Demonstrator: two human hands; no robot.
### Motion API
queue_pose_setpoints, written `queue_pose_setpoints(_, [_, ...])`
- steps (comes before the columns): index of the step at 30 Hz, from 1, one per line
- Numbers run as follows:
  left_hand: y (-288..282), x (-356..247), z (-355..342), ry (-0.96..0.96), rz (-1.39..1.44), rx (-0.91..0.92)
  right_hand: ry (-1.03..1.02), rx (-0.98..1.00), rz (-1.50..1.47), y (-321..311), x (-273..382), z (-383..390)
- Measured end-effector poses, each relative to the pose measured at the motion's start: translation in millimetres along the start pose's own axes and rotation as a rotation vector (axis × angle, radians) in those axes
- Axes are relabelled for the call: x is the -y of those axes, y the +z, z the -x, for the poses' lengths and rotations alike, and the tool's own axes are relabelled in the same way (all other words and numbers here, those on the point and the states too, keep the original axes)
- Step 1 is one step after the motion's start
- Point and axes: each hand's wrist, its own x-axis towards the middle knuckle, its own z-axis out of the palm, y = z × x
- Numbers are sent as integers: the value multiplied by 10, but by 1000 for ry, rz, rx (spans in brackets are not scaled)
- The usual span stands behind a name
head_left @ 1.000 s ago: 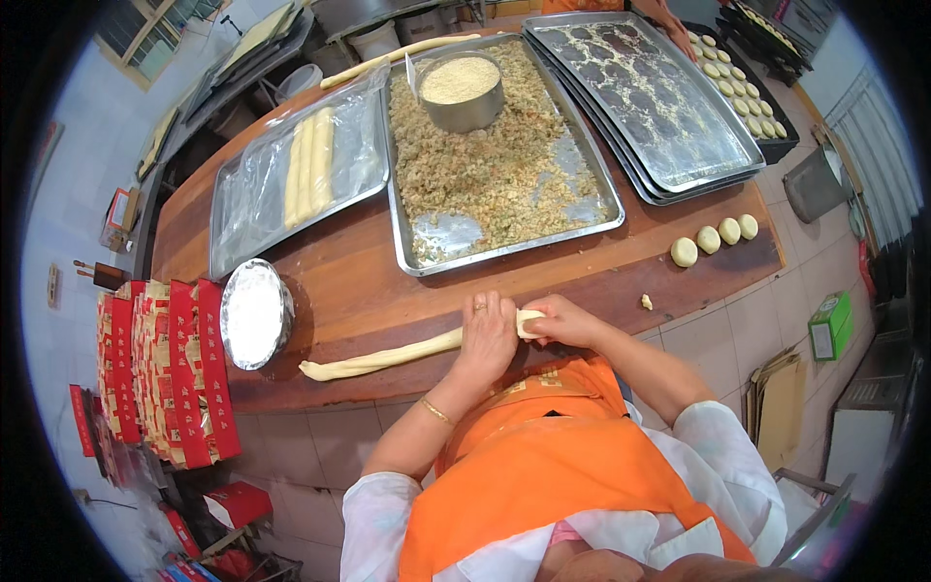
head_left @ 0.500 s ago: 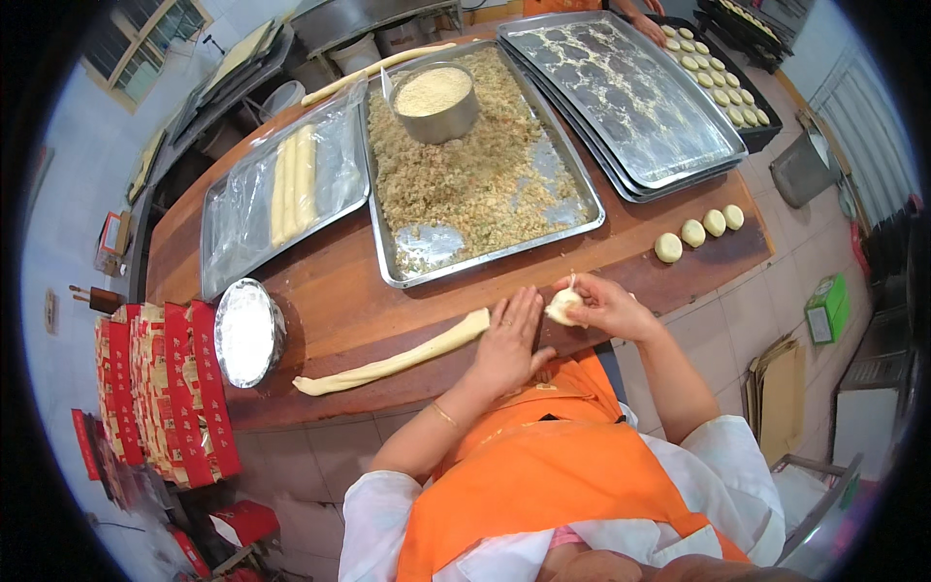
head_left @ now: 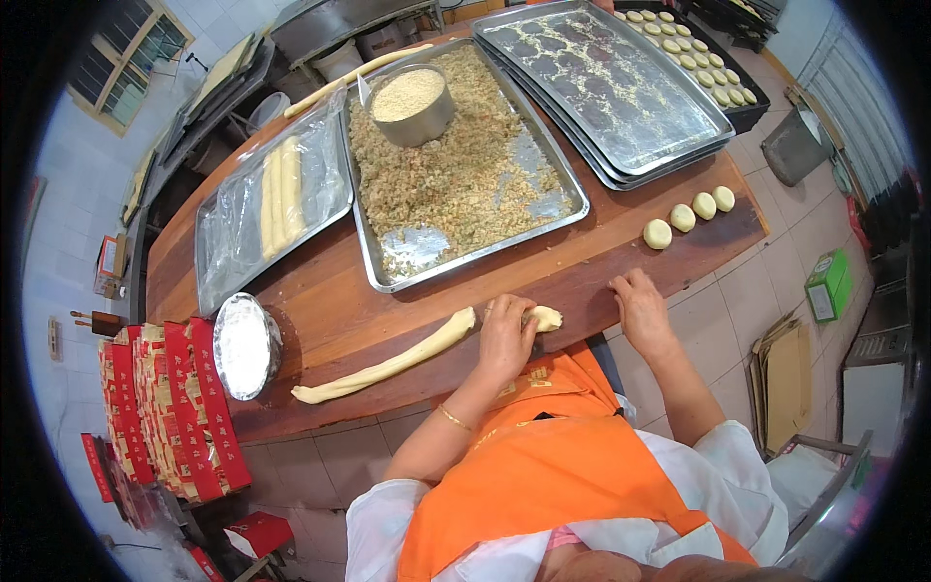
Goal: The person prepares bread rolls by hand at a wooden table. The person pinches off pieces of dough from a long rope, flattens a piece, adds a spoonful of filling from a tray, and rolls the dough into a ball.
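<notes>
A long pale dough rope [head_left: 393,364] lies along the near edge of the wooden table. Just past its right end, my left hand [head_left: 506,335] has its fingers closed over a short dough piece [head_left: 546,318], whose end sticks out to the right. My right hand [head_left: 643,310] is farther right, over the table edge, with fingers loosely bent and apart and nothing seen in them. Beyond it, several round dough balls sit in a row, the nearest dough ball [head_left: 658,234] being closest to that hand.
A metal tray [head_left: 388,283] of crumbly filling holds a round metal bowl [head_left: 427,126]. Left of it, a plastic-lined tray [head_left: 225,247] carries dough strips. Stacked trays [head_left: 669,160] stand right, beside a dark tray of dough rounds [head_left: 727,95]. A white powder bowl [head_left: 244,347] stands near left.
My right hand has let go of the dough piece and moved right. My left hand has gone from lying flat to closing over the dough piece. The view has shifted slightly.
</notes>
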Motion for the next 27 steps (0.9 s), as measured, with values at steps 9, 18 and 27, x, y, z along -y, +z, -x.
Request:
queue_pose_setpoints(9, [-45, 80, -31, 15, -51, 12, -332, -42, -528, 469, 666, -138])
queue_pose_setpoints(18, [332, -227, -812, 376, -273, 162, 158, -449, -930, -91, 252, -211])
queue_pose_setpoints(27, [468, -230, -882, 294, -542, 423, 296, -504, -1109, 69, 50, -128])
